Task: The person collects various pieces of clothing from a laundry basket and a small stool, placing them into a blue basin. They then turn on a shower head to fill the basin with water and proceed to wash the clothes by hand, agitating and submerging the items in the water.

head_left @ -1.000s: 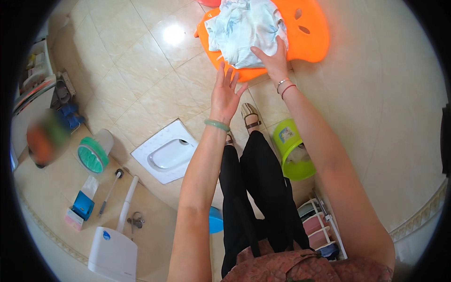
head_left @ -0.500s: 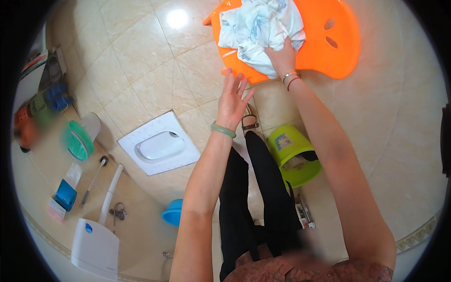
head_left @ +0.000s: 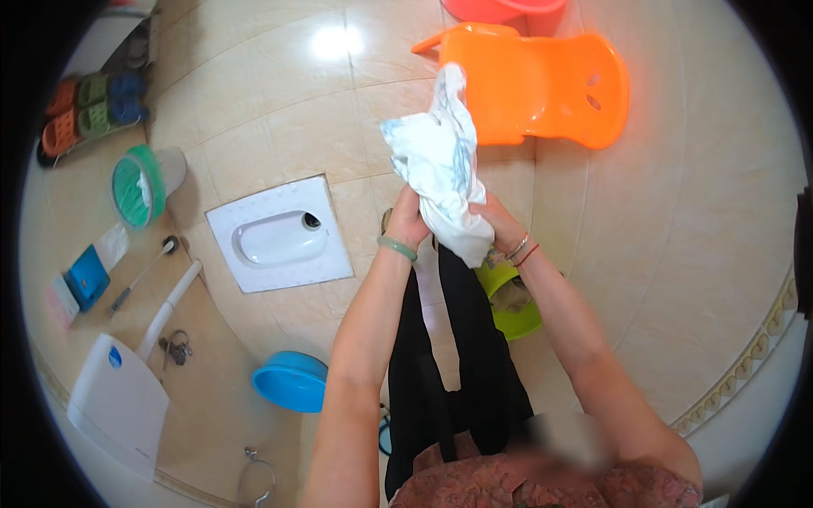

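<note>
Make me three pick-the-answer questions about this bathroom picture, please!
1. Where is the blue basin?
A. on the floor tiles by the person's left arm
B. on the orange stool
C. inside the squat toilet

2. What colour is the plastic stool?
A. green
B. orange
C. white

3. What is happening with the white cloth?
A. it lies flat on the floor
B. it hangs from a hook
C. both hands hold it up

Answers: 1 A, it sits on the tiles below the squat toilet. 2 B, its seat is bright orange. 3 C, the left hand and right hand grip its lower end.
</note>
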